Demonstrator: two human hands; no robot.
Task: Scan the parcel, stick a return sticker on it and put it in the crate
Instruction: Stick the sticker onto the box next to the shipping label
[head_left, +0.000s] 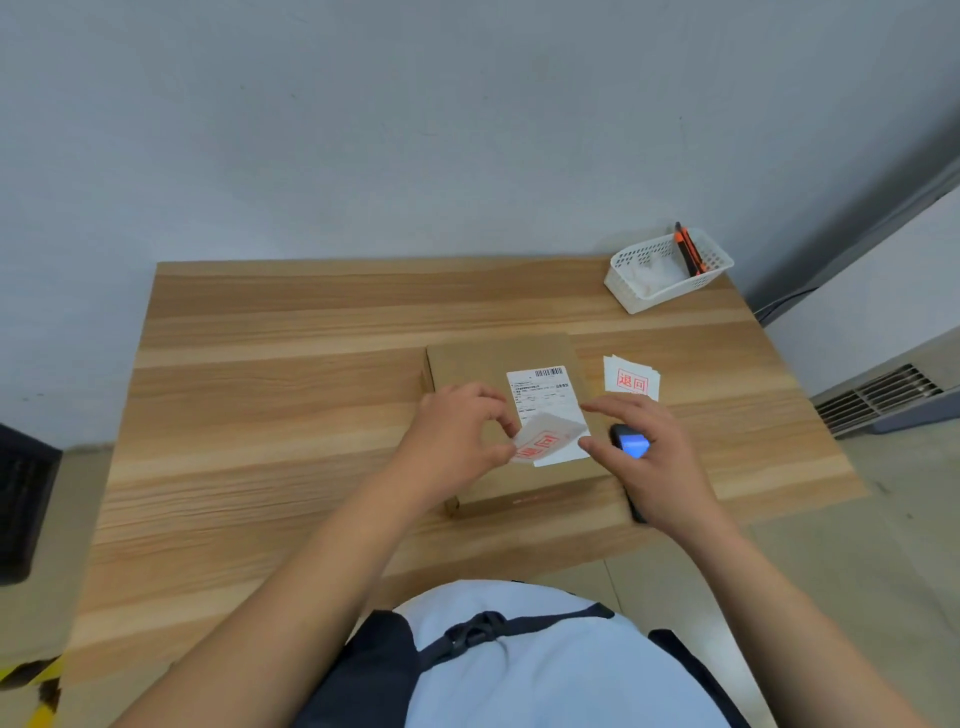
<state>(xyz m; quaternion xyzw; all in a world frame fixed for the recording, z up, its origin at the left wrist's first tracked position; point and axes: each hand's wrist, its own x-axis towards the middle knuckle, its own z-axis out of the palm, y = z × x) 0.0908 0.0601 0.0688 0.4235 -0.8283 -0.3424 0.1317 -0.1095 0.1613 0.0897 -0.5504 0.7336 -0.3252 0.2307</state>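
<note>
Wood-grain table (270, 364), flat cardboard parcel (483, 364)

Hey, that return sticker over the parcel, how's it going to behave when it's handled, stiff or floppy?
Likely floppy: the return sticker already curves while the left hand pinches one end. Probably very light, being a thin sheet. It may cling early if it sags onto the parcel.

table (291, 395) left half bare, basket (667, 270) far right, sticker stack (631, 379) beside parcel (488, 358)

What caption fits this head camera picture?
Left hand holds a return sticker over the parcel while the right hand hovers above the scanner.
</note>
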